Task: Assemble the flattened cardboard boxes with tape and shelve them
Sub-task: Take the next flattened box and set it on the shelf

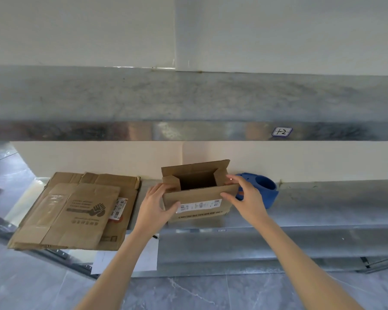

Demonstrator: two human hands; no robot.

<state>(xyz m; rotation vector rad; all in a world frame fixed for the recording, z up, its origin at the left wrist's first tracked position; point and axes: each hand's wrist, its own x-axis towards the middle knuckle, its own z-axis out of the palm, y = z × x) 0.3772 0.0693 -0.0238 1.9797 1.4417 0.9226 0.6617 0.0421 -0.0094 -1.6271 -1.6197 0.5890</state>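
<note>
2 arms fwd | left hand (157,204) grips box (197,199) L side | right hand (244,193) pinches R top edge

The upright box (197,198) is matt brown corrugated cardboard with a smooth white paper label (199,205) on its front. The flattened boxes (76,211) are the same dull, creased cardboard, one with a glossy patch of clear tape (54,198). The lower shelf (323,204) and upper shelf (188,97) are mottled grey sheet metal, shinier along the front edges. The tape dispenser (267,189) is smooth blue plastic. The floor (188,291) is polished, veined grey tile.
</note>
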